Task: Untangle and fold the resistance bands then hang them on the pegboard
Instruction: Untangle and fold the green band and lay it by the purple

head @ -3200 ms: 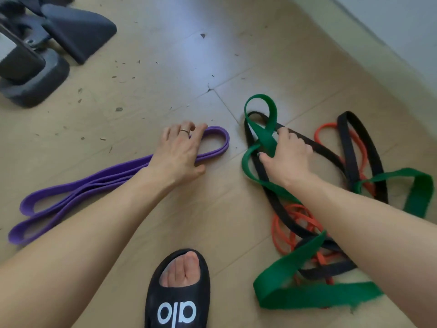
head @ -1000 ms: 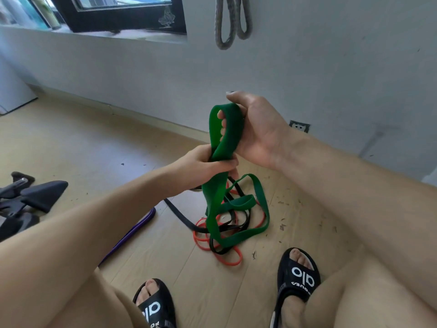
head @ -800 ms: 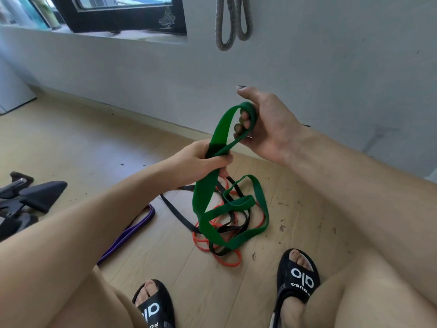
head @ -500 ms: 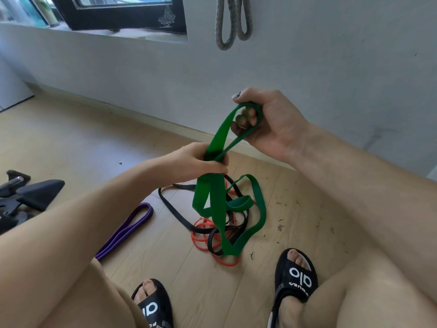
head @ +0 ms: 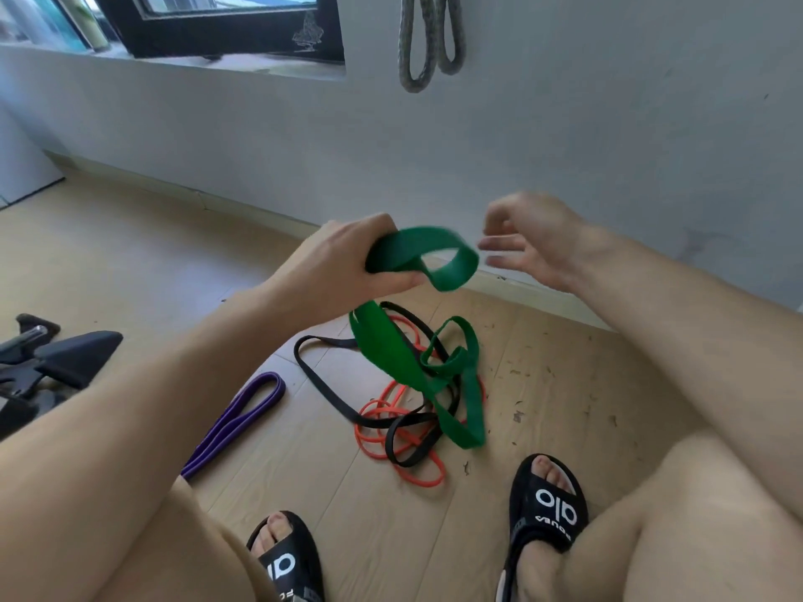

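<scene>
My left hand (head: pixel 347 262) grips the green band (head: pixel 391 349) near its upper loop, which sticks out to the right of my fist. The rest of the green band hangs down to the floor, still wound through a black band (head: pixel 330 384) and an orange band (head: pixel 391 432). My right hand (head: pixel 530 241) hovers just right of the green loop, fingers spread, holding nothing; it is blurred. A purple band (head: pixel 243 419) lies folded on the floor to the left. A grey band (head: pixel 428 41) hangs on the wall above.
A white wall with a baseboard (head: pixel 543 293) runs close ahead, with a window sill (head: pixel 208 63) at the upper left. Black exercise equipment (head: pixel 52 358) sits on the floor at the left. My two sandalled feet (head: pixel 547 506) stand near the tangle.
My right hand has let go of the green loop and opened beside it. My left hand has kept its grip and risen slightly, and the loop now flops to the right.
</scene>
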Available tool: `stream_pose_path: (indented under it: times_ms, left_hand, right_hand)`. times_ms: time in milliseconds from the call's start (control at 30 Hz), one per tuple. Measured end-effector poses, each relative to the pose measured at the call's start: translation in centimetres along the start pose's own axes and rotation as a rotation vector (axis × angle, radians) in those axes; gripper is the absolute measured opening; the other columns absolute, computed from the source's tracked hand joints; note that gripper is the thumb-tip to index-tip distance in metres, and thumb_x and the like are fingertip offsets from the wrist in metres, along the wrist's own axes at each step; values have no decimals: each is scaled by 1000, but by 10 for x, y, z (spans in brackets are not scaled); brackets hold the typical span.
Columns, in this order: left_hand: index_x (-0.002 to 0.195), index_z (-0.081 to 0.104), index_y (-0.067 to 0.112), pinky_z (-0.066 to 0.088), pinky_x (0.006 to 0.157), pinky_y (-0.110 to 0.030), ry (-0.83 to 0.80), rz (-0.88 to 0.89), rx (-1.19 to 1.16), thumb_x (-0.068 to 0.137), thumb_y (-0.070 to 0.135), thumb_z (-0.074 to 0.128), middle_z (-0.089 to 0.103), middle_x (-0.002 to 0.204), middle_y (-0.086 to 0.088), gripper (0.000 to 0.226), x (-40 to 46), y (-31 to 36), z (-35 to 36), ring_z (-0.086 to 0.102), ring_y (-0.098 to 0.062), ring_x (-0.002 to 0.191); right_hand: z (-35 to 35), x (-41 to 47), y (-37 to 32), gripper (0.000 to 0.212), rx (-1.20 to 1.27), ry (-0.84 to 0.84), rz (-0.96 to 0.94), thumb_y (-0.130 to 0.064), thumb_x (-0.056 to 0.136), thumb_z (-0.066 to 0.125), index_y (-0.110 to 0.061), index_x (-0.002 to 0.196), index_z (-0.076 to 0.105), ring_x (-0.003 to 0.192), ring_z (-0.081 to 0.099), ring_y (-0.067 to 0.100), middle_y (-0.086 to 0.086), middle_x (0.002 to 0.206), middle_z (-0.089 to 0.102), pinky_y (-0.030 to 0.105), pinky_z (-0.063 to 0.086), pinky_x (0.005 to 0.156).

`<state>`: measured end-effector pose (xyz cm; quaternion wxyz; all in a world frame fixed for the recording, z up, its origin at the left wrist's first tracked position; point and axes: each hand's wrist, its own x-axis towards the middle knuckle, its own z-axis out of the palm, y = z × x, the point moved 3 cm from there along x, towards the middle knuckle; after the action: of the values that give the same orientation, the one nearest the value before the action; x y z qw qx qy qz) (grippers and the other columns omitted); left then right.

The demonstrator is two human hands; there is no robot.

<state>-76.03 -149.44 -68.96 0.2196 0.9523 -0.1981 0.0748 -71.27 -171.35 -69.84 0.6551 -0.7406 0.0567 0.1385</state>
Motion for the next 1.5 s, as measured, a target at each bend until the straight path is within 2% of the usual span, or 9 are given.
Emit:
stream_pose_path:
  times_ms: [100, 200, 433, 533, 700, 867, 1100, 1267, 1500]
  left_hand:
    - [91, 51, 33, 40, 56, -29, -104, 25, 106, 84, 64, 69, 57, 72, 13, 36, 0, 0, 13, 54, -3, 63]
    - [91, 57, 27, 45, 59, -34, -131, 86, 116, 83, 64, 69, 59, 71, 10, 40, 1, 5, 21, 54, -5, 62]
    - [83, 66, 33, 45, 64, -15, -137, 24, -112, 79, 41, 83, 65, 77, 14, 19, 1, 13, 21, 59, 1, 71]
    - [82, 66, 24, 50, 64, -27, -171, -60, -185, 71, 48, 80, 67, 72, 4, 30, 2, 12, 19, 62, -6, 66]
    - [103, 58, 27, 58, 78, -49, -196, -85, -510, 75, 18, 83, 65, 83, -5, 39, -1, 19, 21, 63, -22, 73]
    - [87, 57, 19, 54, 73, -54, -257, -110, -298, 63, 54, 73, 62, 82, -14, 46, 0, 6, 41, 55, -24, 66]
    - [99, 51, 27, 53, 77, -52, -279, -13, -89, 83, 40, 77, 57, 79, 5, 34, 1, -21, 43, 55, -22, 72]
    - [104, 55, 34, 53, 77, -36, -154, 14, -80, 90, 49, 69, 64, 91, 14, 25, 10, -6, 17, 61, -6, 82]
    - [102, 60, 25, 52, 73, -21, -89, 67, -113, 84, 43, 75, 69, 91, 10, 30, 6, 13, 9, 63, -3, 82]
  right_hand:
    - [14, -7, -19, 37, -330, 184, -327, -14, 93, 53, -18, 130, 57, 116, 59, 20, 3, 119, 63, 31, 46, 93]
    - [50, -25, -30, 29, -505, -41, -539, -29, 103, 43, -28, 127, 61, 107, 59, 10, -7, 110, 69, 19, 42, 86]
    - [75, -21, -6, 53, -762, -216, -427, -64, 102, 24, -25, 105, 60, 99, 61, 20, 0, 103, 66, 41, 46, 89]
    - [74, -23, -12, 50, -763, -211, -434, -62, 104, 26, -27, 99, 62, 94, 61, 16, -2, 101, 66, 38, 47, 86]
    - [58, -22, -27, 39, -734, -25, -531, -54, 103, 41, -23, 112, 63, 85, 61, 9, -5, 94, 66, 28, 47, 71]
    - [41, -28, -53, 35, -626, 194, -707, -49, 102, 47, -21, 119, 58, 65, 61, 13, 3, 79, 69, 24, 41, 54]
    - [-22, -16, -43, 25, -592, 459, -682, -39, 102, 49, -17, 102, 61, 69, 62, 21, 6, 78, 68, 36, 47, 61]
    - [-42, 13, 11, 49, -1109, 209, -223, -50, 106, 36, -11, 94, 63, 87, 62, 32, 8, 89, 66, 34, 41, 68]
    - [45, -13, 3, 54, -432, -296, -275, -47, 109, 24, -17, 114, 69, 118, 63, 19, 2, 119, 71, 34, 42, 106]
